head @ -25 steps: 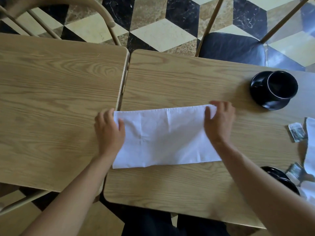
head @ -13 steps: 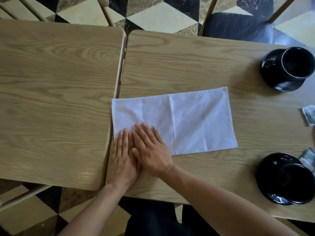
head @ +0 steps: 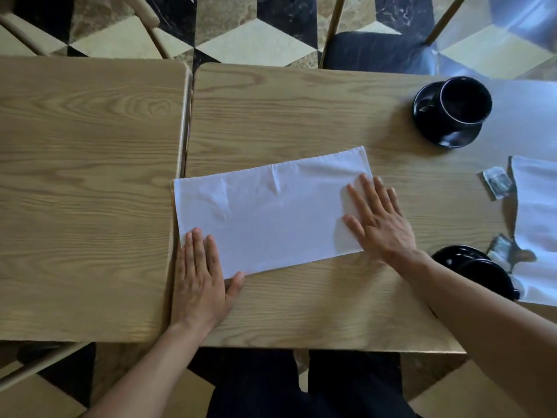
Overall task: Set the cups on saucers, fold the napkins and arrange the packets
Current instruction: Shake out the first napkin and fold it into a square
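Half a second ago both hands lay side by side on the near left corner of the napkin; now the right hand (head: 380, 220) has slid across to the right end, while the left hand (head: 201, 277) stays at the near left corner. Both hands are flat with straight fingers, and they pinch nothing. The left fingers press the corner of the white napkin (head: 271, 212), with the thumb at its near edge. The right hand lies half on the cloth and half on the tabletop (head: 301, 116).

The napkin is a long folded rectangle, a little tilted, and its left end reaches over the gap to the second tabletop (head: 84, 191). Small creases are visible near its far edge.

The risks, as I judge them: if the right hand pushes further outward, the upper layer may slip against the lower one and the edges will no longer match. The end above the gap has less support, so a crease there may come out crooked.

Further right, a black cup (head: 465, 101) stands on its saucer (head: 452, 138). A second cup (head: 482, 273) lies just beside the right forearm, and a wide sweep of the arm could knock it. Two packets (head: 497, 182) and another white napkin (head: 536, 206) lie at the right edge.
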`<state>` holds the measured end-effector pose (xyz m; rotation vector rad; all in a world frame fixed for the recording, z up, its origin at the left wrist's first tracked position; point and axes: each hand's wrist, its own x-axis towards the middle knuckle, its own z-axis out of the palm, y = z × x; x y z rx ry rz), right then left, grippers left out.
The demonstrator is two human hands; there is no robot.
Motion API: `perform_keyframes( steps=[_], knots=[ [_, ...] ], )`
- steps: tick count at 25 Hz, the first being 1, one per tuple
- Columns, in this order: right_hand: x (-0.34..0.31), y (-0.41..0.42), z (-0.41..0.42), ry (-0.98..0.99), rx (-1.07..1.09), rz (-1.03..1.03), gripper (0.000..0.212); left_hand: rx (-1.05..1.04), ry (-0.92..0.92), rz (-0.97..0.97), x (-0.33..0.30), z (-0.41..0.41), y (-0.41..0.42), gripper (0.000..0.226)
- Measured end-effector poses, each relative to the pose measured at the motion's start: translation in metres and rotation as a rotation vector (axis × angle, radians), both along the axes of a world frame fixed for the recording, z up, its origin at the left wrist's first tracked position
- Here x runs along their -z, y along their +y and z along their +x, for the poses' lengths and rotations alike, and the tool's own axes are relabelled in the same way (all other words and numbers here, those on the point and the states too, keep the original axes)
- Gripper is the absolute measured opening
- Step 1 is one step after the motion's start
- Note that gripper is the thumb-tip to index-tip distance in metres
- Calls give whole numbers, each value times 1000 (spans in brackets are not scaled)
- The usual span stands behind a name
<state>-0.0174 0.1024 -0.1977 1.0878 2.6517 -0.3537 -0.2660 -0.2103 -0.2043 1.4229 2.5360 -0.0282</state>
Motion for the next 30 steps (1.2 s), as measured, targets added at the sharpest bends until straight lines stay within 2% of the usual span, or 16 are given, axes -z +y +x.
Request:
perform_keyframes(
  steps=[3,6,9,12,14,18,21,23,25,27,30],
  knots=[
    [-11,-9,-8,26,57,28,67,-37,-37,-4,-13,5,3,96],
    [-21,-34,-44,219,198,94,66,-62,-74,90,-21,7,27,84],
    [-16,-66,-107,342,3,30,63,56,-56,150,-20,8,85,72],
    [1,-63,-132,254,-245,16,60,71,29,62,-8,-4,115,70],
    [13,-29,-116,189,-257,47,62,31,72,26,5,-22,107,74],
    [16,40,-60,95,54,48,68,-10,103,32,13,-46,88,80],
    [9,46,-57,59,113,17,70,-1,106,3,9,-46,90,82],
    [1,37,-65,88,189,-25,71,0,73,-31,2,-44,93,83],
    [-8,16,-62,198,415,-66,71,-16,37,-65,-5,-42,94,85],
    [-19,-13,-47,320,684,-38,58,-7,6,-61,-14,-38,102,83],
    [-32,-53,-22,259,868,20,43,232,1,71,-29,-6,131,68]
  ],
)
